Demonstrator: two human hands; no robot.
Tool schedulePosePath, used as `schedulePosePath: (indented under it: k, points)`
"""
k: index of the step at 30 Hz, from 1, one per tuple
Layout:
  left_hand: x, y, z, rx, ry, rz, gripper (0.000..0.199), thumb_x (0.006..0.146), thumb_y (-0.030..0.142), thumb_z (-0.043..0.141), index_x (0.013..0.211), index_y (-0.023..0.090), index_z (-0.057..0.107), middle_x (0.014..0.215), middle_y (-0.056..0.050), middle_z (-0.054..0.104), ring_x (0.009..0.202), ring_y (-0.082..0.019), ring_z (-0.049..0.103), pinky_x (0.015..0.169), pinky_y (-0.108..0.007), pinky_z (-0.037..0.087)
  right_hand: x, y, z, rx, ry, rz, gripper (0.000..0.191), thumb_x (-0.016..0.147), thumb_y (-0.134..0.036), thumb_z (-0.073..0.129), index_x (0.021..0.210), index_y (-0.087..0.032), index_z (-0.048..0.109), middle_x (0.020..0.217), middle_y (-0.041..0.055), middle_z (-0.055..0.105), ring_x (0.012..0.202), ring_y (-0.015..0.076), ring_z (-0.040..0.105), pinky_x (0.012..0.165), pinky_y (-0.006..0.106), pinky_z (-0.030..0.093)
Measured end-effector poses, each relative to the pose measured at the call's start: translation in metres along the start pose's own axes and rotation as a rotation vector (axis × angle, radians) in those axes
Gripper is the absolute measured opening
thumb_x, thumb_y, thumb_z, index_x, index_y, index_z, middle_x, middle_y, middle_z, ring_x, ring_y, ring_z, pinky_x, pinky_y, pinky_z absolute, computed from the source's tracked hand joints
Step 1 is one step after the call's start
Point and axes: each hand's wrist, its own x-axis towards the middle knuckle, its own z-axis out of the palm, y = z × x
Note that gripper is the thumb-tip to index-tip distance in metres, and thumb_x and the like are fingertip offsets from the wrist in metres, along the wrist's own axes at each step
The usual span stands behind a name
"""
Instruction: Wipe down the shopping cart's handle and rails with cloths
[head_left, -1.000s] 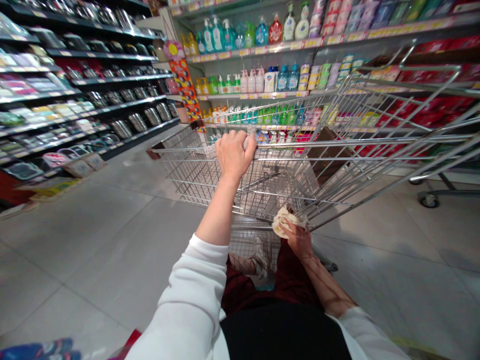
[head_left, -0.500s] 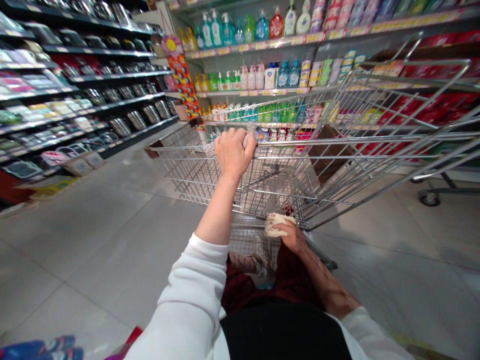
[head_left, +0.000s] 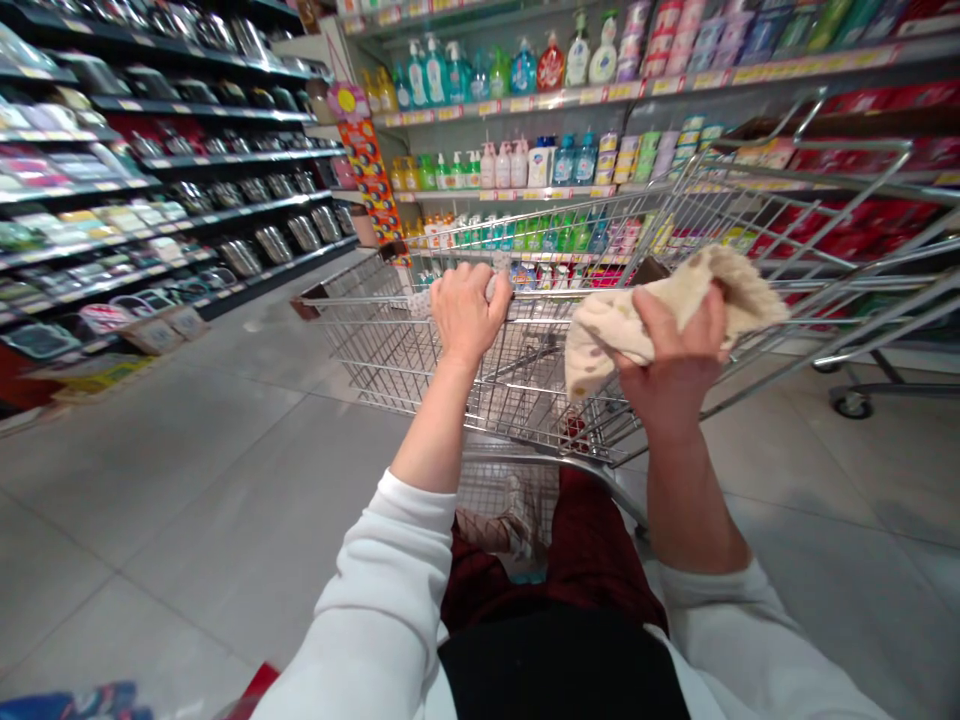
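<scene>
A wire shopping cart (head_left: pixel 397 372) stands tipped in front of me, its metal basket spanning the middle. My left hand (head_left: pixel 466 310) is closed over the basket's top rail. A grey-white textured cloth (head_left: pixel 420 303) pokes out on both sides of that hand, between it and the rail. In my right hand (head_left: pixel 675 375) is a cream cleaning cloth (head_left: pixel 611 325) with brownish spots, bunched in the fingers and raised in front of the cart's right part. Whether this cloth touches the wires I cannot tell. My legs are beside the cart's lower frame (head_left: pixel 570 462).
Shelves of pump bottles (head_left: pixel 517 165) and tubs stand behind the cart. Metal pots (head_left: pixel 240 255) line dark shelves at left. A caster wheel (head_left: pixel 853 403) rests on the tiled floor (head_left: pixel 187 500) at right. Blue packages (head_left: pixel 75 703) lie at lower left.
My right hand has risen with the cream cloth from the low frame near my knee to the height of the top rail, moving right. My left hand stays on the rail.
</scene>
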Motion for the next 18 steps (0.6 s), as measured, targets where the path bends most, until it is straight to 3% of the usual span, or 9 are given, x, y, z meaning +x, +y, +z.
schedulePosePath:
  k: [4,7,9,11,15,18]
  points:
    - [0.0,0.0,-0.001,0.005,-0.011,-0.004,0.04,0.103,0.053,0.04,0.088,0.026,0.065,0.097,-0.008,0.07,0.112,-0.028,0.06,0.098,-0.04,0.04,-0.026,-0.009,0.034,-0.037,-0.147,0.003,0.057,0.085,-0.032,0.067,0.141,-0.023,0.064,0.145,0.0185,0.053,0.128,0.0375,0.051,0.105,0.055,0.042]
    - [0.0,0.001,-0.001,-0.001,-0.029,-0.014,0.039,0.103,0.051,0.04,0.088,0.026,0.065,0.098,-0.008,0.069,0.113,-0.029,0.06,0.099,-0.041,0.039,-0.076,-0.014,0.06,-0.008,-0.199,-0.029,0.052,0.087,-0.026,0.065,0.139,-0.028,0.067,0.121,0.0124,0.066,0.111,0.0284,0.057,0.108,0.05,0.038]
    - [0.0,0.001,-0.001,-0.002,-0.032,-0.014,0.039,0.103,0.051,0.04,0.088,0.026,0.065,0.098,-0.008,0.069,0.113,-0.029,0.06,0.099,-0.041,0.039,-0.11,-0.016,0.073,0.023,-0.262,-0.062,0.05,0.087,-0.022,0.064,0.136,-0.033,0.068,0.112,0.0087,0.07,0.11,0.0264,0.058,0.113,0.05,0.032]
    - [0.0,0.001,-0.001,0.005,-0.032,-0.005,0.039,0.103,0.052,0.04,0.089,0.026,0.065,0.098,-0.008,0.069,0.112,-0.028,0.06,0.099,-0.041,0.039,-0.138,-0.018,0.08,0.057,-0.316,-0.088,0.05,0.086,-0.014,0.061,0.131,-0.034,0.072,0.11,0.0076,0.073,0.113,0.0261,0.06,0.117,0.05,0.026]
    - [0.0,0.001,-0.002,-0.001,-0.047,-0.009,0.04,0.103,0.052,0.039,0.088,0.025,0.064,0.1,-0.008,0.069,0.112,-0.029,0.06,0.1,-0.043,0.038,-0.174,-0.019,0.084,0.076,-0.482,-0.115,0.059,0.085,-0.006,0.057,0.134,-0.035,0.07,0.128,0.0082,0.073,0.126,0.0306,0.058,0.121,0.057,0.018]
    - [0.0,0.001,-0.002,-0.011,-0.047,-0.016,0.039,0.103,0.052,0.04,0.087,0.026,0.064,0.099,-0.008,0.069,0.113,-0.029,0.06,0.101,-0.043,0.037,-0.197,-0.018,0.088,0.115,-0.666,-0.114,0.065,0.086,-0.004,0.053,0.14,-0.037,0.066,0.118,0.0058,0.077,0.122,0.0277,0.062,0.124,0.059,0.015]
